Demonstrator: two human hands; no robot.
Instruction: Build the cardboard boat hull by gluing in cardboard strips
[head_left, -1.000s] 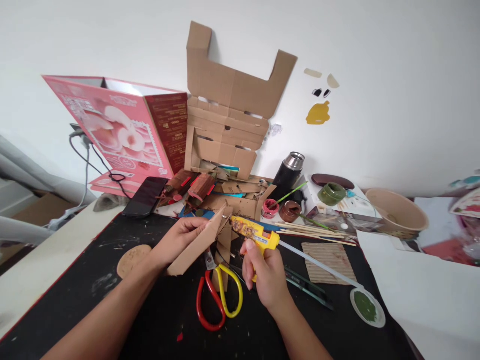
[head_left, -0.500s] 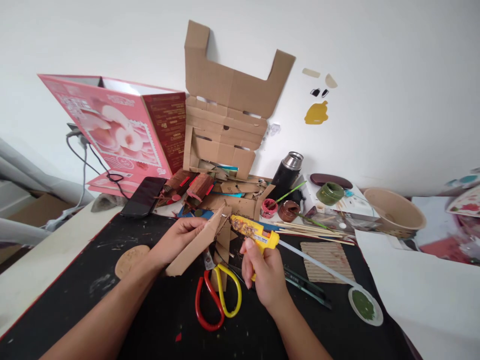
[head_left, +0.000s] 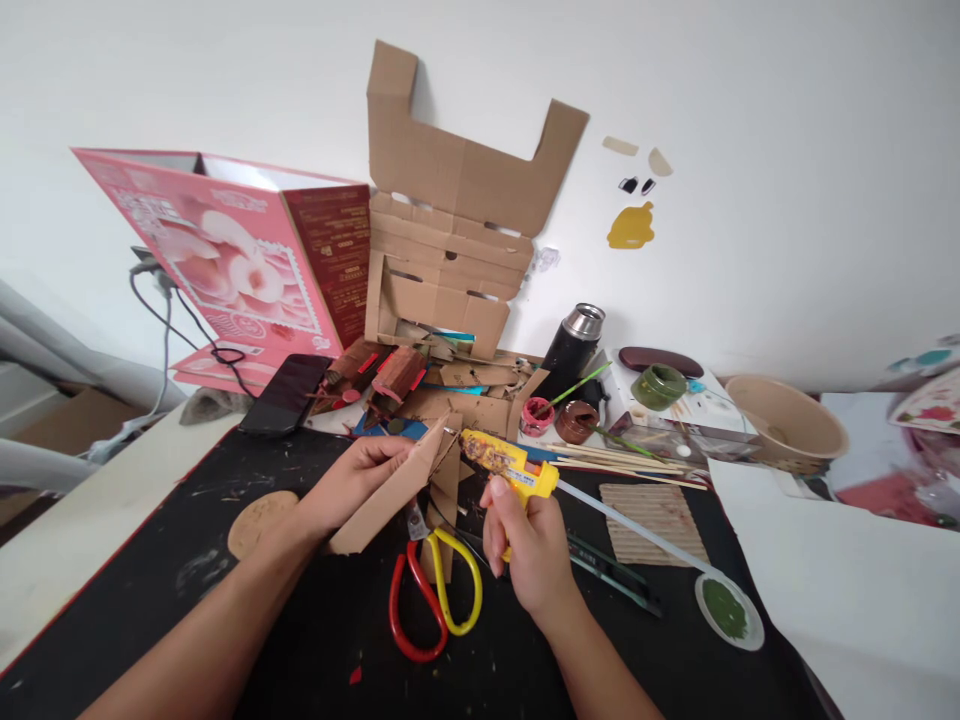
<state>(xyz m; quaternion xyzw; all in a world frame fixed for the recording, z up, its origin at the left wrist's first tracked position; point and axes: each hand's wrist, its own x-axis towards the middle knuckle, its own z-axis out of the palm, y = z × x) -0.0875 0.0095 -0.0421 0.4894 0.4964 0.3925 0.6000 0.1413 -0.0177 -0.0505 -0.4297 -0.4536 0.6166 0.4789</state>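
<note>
My left hand (head_left: 364, 480) is closed on a strip of brown cardboard (head_left: 390, 505), held tilted above the black mat. In my right hand (head_left: 529, 540) is a yellow hot glue gun (head_left: 506, 462), with a long pale glue stick (head_left: 630, 522) sticking out of its back. The gun's nozzle points left at the upper end of the cardboard strip; whether it touches is hard to tell. Below the strip lie scissors (head_left: 420, 600) with one red and one yellow handle, their blades partly hidden. A green utility knife (head_left: 615, 575) rests right of my right hand.
Behind the hands are cardboard scraps, red-brown painted models (head_left: 399, 378), a phone (head_left: 285, 394) and a black flask (head_left: 574, 350). Open paint jars (head_left: 577, 421), thin wooden sticks (head_left: 622, 462), corrugated cardboard (head_left: 651, 524) and a lid with green paint (head_left: 729, 610) lie right. A pink box (head_left: 247, 270) stands left.
Almost nothing differs. The whole view has shifted very slightly; both hands keep the same hold and the glue gun stays at the strip's upper end.
</note>
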